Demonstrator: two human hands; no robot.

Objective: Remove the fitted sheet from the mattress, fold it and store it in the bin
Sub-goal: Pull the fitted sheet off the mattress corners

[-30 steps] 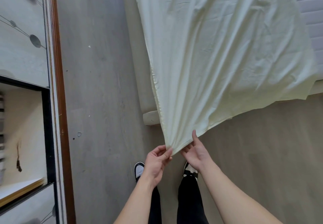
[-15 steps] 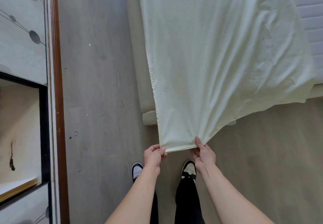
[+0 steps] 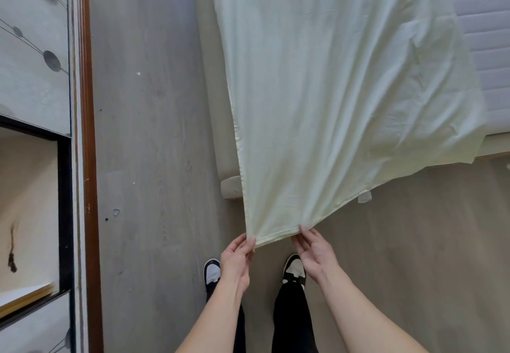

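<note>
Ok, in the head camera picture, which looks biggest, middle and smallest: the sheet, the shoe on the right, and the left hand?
1. The sheet, by far the biggest.
2. and 3. The left hand and the right shoe look about alike. The hand is nearer the camera, and the trouser leg hides part of the shoe, so I won't rank them.

matt cloth sheet (image 3: 331, 104) — wood-look floor (image 3: 154, 159)

pale sheet (image 3: 331, 99), stretched taut off mattress (image 3: 480, 21)
</note>
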